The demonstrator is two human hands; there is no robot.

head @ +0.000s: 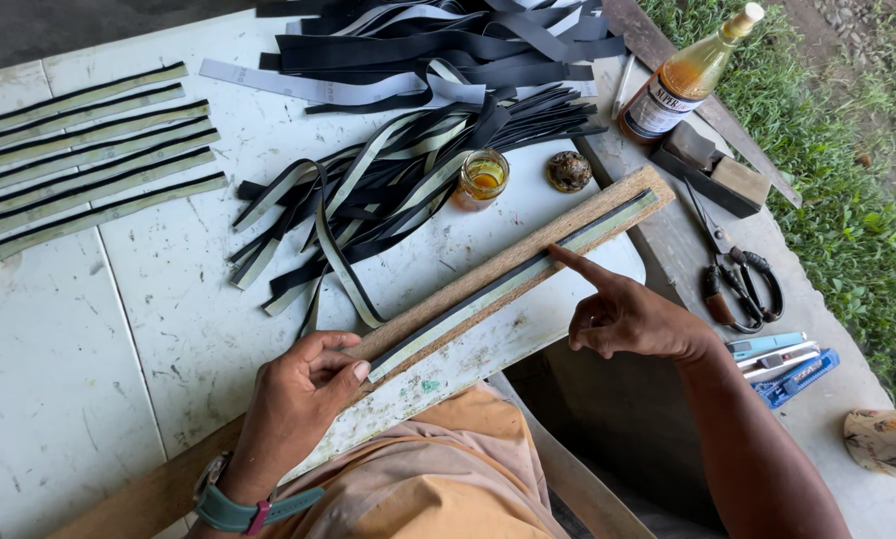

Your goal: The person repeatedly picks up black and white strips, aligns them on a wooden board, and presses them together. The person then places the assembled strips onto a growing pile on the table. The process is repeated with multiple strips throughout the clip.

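Our left hand [303,384] clamps the board [513,262] end steady while our right hand [627,317], holding nothing, presses one fingertip along the strip [528,271].

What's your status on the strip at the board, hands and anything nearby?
Left hand gripping wooden board end. Right hand forefinger pressing black-and-pale strip on it. Small glass jar and strip pile close behind.

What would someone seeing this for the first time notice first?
The right hand presses its forefinger on a black and pale strip lying along a wooden board, while the left hand steadies the board's near end. Behind lies a heap of black strips.
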